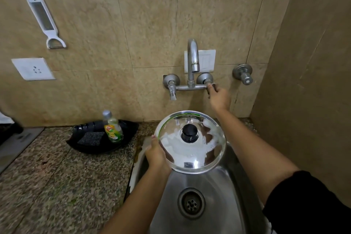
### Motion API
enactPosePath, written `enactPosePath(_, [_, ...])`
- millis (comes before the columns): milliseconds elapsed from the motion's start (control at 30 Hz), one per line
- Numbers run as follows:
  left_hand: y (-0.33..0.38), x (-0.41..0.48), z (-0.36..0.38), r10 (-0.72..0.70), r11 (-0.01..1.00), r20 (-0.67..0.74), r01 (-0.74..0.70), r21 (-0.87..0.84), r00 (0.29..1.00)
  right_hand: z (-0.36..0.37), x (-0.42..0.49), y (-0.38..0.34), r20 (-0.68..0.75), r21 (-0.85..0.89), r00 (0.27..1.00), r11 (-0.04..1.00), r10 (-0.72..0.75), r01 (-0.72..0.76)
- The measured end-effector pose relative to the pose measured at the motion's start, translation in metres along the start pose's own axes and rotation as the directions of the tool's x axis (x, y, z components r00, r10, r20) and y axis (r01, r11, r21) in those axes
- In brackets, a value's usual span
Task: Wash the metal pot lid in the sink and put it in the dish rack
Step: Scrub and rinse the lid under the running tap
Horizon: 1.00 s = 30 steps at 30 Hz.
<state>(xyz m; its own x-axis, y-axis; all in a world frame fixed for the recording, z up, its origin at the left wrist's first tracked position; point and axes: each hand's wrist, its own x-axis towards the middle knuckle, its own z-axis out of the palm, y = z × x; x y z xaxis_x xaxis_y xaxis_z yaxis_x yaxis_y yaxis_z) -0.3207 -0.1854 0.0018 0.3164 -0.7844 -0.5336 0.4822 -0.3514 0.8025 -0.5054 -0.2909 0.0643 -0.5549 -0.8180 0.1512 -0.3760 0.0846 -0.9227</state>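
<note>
Left hand [156,155] half hidden behind soapy lid [191,150].

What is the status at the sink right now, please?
Left hand grips soapy pot lid by its rim, over sink. Right hand on right tap handle; no water from spout. Nothing in the way.

A white grater [43,17] hangs on the tiled wall [152,15], a socket [33,68] below it; a black tray [98,146] on the granite counter [57,176] holds a soap bottle [112,128], upright, and a dark scrub pad [91,138] just beside it; a switch plate [206,61] sits behind the spout, and what seems a separate valve [244,76] lies further right.
</note>
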Motion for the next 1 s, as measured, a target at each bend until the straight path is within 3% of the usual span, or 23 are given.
enactPosePath(133, [-0.002, 0.002, 0.002, -0.002, 1.000, 0.008, 0.002, 0.031, 1.000, -0.001, -0.002, 0.000, 0.005, 0.090, 0.999, 0.995, 0.053, -0.053])
enactPosePath(267, [-0.003, 0.005, 0.002, -0.003, 0.999, 0.002, 0.003, 0.033, 1.000, -0.009, -0.008, 0.004, 0.118, 0.197, 0.991, 0.977, 0.055, -0.078])
enactPosePath(400, [0.001, 0.009, 0.002, -0.017, 1.000, -0.004, 0.017, -0.013, 1.000, -0.027, -0.040, 0.028, 0.141, 0.141, 0.990, 0.990, 0.005, -0.025])
enactPosePath(533, [0.005, 0.017, 0.004, 0.025, 1.000, -0.011, -0.024, 0.004, 1.000, -0.042, -0.074, 0.058, 0.282, -0.160, 0.943, 0.960, -0.179, 0.230])
enactPosePath(633, [0.006, 0.022, 0.006, 0.078, 0.997, -0.043, -0.078, 0.018, 0.996, -0.036, -0.080, 0.070, 0.519, -0.430, 0.807, 0.730, -0.280, 0.530])
enactPosePath(700, [0.005, 0.025, 0.007, 0.098, 0.995, -0.053, -0.097, 0.012, 0.994, -0.034, -0.087, 0.071, 0.587, -0.464, 0.754, 0.641, -0.295, 0.611])
enactPosePath(767, [0.004, 0.026, 0.008, 0.088, 0.996, -0.072, -0.088, 0.000, 0.993, -0.035, -0.106, 0.072, 0.617, -0.434, 0.724, 0.635, -0.308, 0.640])
enactPosePath(900, [-0.003, 0.026, 0.010, 0.023, 0.999, -0.076, -0.026, -0.041, 0.997, -0.020, -0.160, 0.083, 0.641, -0.393, 0.630, 0.517, -0.440, 0.761])
enactPosePath(1000, [-0.006, 0.022, 0.013, 0.007, 0.999, -0.089, -0.012, -0.048, 0.996, -0.012, -0.159, 0.080, 0.556, -0.403, 0.676, 0.555, -0.483, 0.728])
